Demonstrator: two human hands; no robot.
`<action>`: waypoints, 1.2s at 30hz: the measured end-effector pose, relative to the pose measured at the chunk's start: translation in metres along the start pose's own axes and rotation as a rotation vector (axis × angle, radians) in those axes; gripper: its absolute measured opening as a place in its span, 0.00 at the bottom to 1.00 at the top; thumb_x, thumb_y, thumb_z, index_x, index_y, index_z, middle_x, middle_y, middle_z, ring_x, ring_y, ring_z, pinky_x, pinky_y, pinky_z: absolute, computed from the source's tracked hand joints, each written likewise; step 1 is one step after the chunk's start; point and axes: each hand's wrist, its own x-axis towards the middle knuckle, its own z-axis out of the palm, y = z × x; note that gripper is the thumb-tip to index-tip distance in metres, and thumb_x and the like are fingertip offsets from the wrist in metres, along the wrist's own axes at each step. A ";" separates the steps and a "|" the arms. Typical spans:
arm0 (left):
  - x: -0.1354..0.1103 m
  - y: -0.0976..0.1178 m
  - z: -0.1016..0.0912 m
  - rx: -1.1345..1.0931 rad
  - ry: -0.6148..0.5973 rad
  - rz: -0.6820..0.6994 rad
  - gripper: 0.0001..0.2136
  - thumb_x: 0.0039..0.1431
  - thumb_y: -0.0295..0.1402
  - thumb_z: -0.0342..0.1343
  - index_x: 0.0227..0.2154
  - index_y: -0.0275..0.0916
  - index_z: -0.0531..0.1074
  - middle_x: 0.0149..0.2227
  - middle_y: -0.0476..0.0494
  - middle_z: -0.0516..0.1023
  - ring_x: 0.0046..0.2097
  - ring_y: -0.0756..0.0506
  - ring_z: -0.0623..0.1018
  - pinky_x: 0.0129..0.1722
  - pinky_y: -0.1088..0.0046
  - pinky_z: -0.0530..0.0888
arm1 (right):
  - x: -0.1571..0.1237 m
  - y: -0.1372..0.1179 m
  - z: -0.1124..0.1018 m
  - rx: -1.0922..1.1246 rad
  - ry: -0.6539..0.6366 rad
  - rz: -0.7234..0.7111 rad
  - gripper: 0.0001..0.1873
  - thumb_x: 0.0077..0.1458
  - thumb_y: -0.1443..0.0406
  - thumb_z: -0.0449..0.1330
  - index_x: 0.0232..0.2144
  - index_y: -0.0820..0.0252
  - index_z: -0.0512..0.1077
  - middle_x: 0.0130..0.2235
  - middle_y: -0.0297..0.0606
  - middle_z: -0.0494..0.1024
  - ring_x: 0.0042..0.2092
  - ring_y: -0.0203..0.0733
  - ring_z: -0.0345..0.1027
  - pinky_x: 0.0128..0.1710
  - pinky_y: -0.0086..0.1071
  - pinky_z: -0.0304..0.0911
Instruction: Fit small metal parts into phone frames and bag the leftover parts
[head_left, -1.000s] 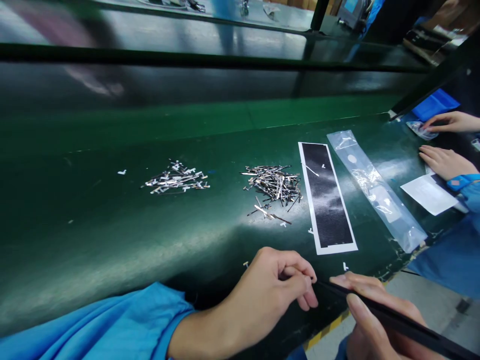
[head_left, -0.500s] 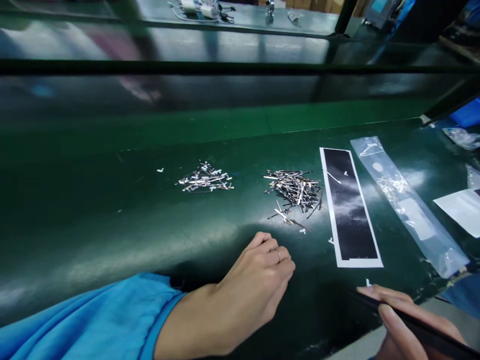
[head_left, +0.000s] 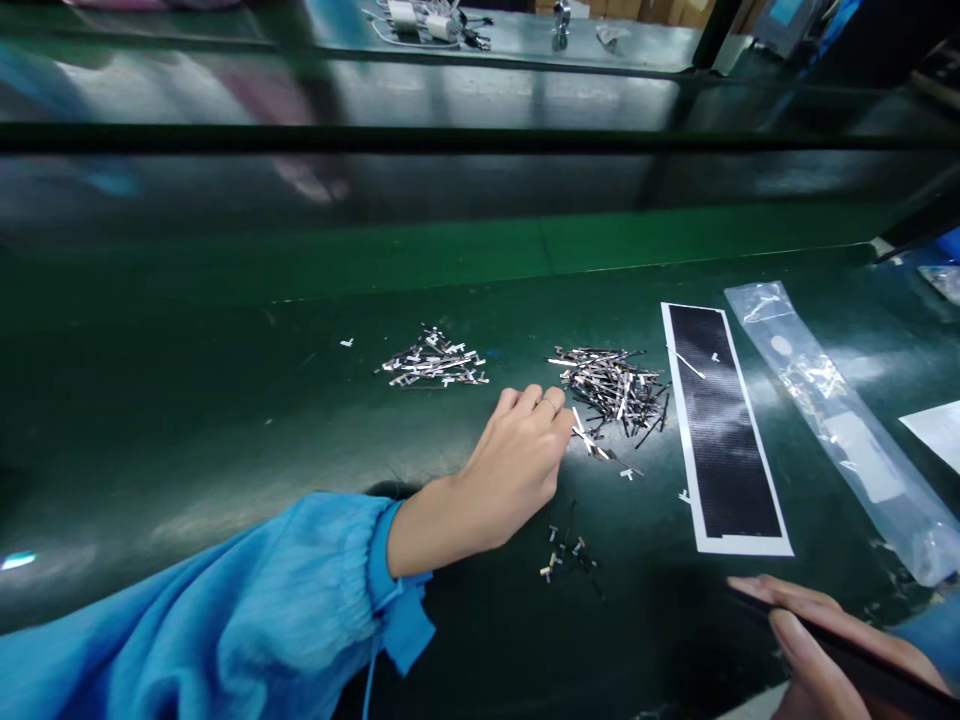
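Note:
My left hand (head_left: 517, 455), in a blue sleeve, is closed with its fingers curled down at the left edge of a heap of thin dark and silvery strips (head_left: 611, 385). Its fingertips are hidden, so what they hold cannot be seen. Several small loose parts (head_left: 566, 555) lie on the bench just below this hand. At the lower right, my right hand (head_left: 840, 640) grips slim black tweezers (head_left: 847, 655), whose tip points left over the bench. A smaller pile of silvery strips (head_left: 435, 362) lies to the left of the heap.
A white-bordered dark ribbed sheet (head_left: 724, 430) lies right of the heap, with a strip on it. Beyond it is a long clear plastic bag (head_left: 840, 420), then a white sheet (head_left: 937, 432). A shelf (head_left: 510, 65) with white cabled items (head_left: 424, 20) spans the back.
My left hand has moved forward to the heap's left edge, and small parts now show on the bench where it was. My right hand keeps its grip, nearly still. The view has shifted slightly.

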 end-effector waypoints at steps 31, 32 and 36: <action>0.007 0.042 -0.020 -1.285 -0.009 -0.152 0.09 0.58 0.32 0.49 0.27 0.35 0.71 0.29 0.49 0.71 0.33 0.52 0.69 0.34 0.76 0.65 | 0.021 -0.021 0.063 -0.165 -0.336 -0.222 0.06 0.51 0.72 0.55 0.23 0.61 0.66 0.22 0.30 0.63 0.22 0.28 0.54 0.20 0.24 0.52; 0.007 0.043 -0.017 -1.273 0.030 -0.132 0.07 0.57 0.30 0.50 0.28 0.35 0.72 0.30 0.49 0.71 0.35 0.51 0.70 0.36 0.76 0.65 | 0.023 -0.021 0.062 -0.100 -0.351 -0.108 0.09 0.52 0.69 0.55 0.21 0.61 0.65 0.21 0.29 0.62 0.21 0.27 0.53 0.19 0.24 0.50; 0.010 0.051 -0.008 -1.338 0.122 -0.153 0.03 0.52 0.25 0.54 0.27 0.35 0.73 0.30 0.48 0.69 0.34 0.51 0.70 0.33 0.77 0.67 | 0.028 -0.019 0.061 0.096 -0.410 0.204 0.15 0.52 0.63 0.55 0.16 0.61 0.63 0.18 0.29 0.61 0.21 0.29 0.54 0.20 0.25 0.51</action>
